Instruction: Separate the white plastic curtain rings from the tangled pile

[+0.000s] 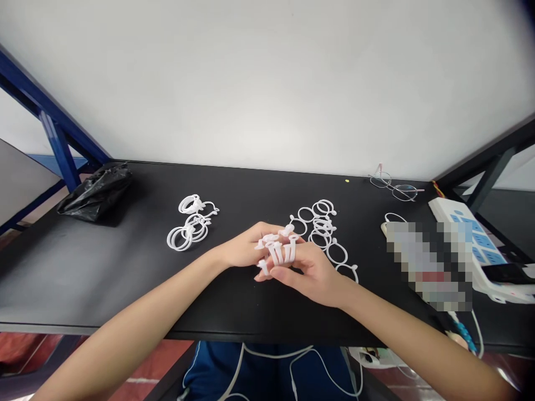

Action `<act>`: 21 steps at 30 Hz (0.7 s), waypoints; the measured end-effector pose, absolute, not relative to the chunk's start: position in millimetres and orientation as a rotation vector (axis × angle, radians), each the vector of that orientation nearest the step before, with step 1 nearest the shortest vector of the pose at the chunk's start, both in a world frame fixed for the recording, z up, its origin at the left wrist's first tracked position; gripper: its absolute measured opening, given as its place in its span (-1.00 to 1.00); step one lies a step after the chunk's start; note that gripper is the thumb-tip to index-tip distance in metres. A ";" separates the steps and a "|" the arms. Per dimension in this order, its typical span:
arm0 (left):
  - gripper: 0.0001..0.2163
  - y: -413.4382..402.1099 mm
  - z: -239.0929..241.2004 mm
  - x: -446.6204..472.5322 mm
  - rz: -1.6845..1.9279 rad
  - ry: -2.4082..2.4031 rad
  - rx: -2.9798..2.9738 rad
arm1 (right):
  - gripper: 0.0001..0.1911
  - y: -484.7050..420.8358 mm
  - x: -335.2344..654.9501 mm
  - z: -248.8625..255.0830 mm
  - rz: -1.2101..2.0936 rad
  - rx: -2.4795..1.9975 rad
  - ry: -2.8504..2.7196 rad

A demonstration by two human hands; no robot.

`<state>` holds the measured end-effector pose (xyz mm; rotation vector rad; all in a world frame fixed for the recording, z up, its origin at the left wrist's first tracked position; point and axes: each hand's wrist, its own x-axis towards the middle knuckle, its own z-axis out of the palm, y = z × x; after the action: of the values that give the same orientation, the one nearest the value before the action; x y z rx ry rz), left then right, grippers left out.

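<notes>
Near the front middle of the desk, my left hand (243, 245) and my right hand (315, 275) meet around a bunch of white plastic rings (281, 252) with small eyelets. Several of the rings loop over the fingers. My right thumb and fingers close on the bunch from the right. From the left, my left hand grips it, with its fingertips partly hidden behind the rings and the right hand. To the left lies a loose group of the same white rings (179, 238). Another spread of white rings (336, 253) lies just beyond my right hand.
A black plastic bag (98, 192) sits at the desk's left end. On the right are eyeglasses (393, 186), a blurred-out phone (430, 267) with a cable, and a white power strip (472, 239). White cables (301, 353) hang over my lap below the black desk (242, 192).
</notes>
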<state>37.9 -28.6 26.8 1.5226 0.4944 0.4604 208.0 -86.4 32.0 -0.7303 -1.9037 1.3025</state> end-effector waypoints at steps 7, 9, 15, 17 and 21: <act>-0.89 -12.9 53.8 6.9 0.337 0.876 1.835 | -0.71 -59.8 220.4 34.9 1.311 -1.016 -1.406; -0.87 -5.9 61.2 -6.2 0.185 1.038 1.924 | -0.71 -51.9 227.8 39.2 1.211 -1.089 -1.297; -0.76 12.0 68.4 -22.9 -0.073 1.515 2.116 | -0.74 -39.8 244.1 44.7 1.129 -1.155 -1.196; -0.74 13.6 66.6 -23.0 -0.154 1.658 2.198 | -0.72 -35.4 250.5 44.4 1.071 -1.178 -1.211; -0.65 12.5 59.2 -27.6 -0.247 1.892 2.275 | -0.63 -22.8 271.2 44.5 0.929 -1.269 -1.282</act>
<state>-27.6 12.5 59.2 2.2746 1.8921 -0.2472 271.2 -22.8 44.5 -1.2694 -1.2823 0.9294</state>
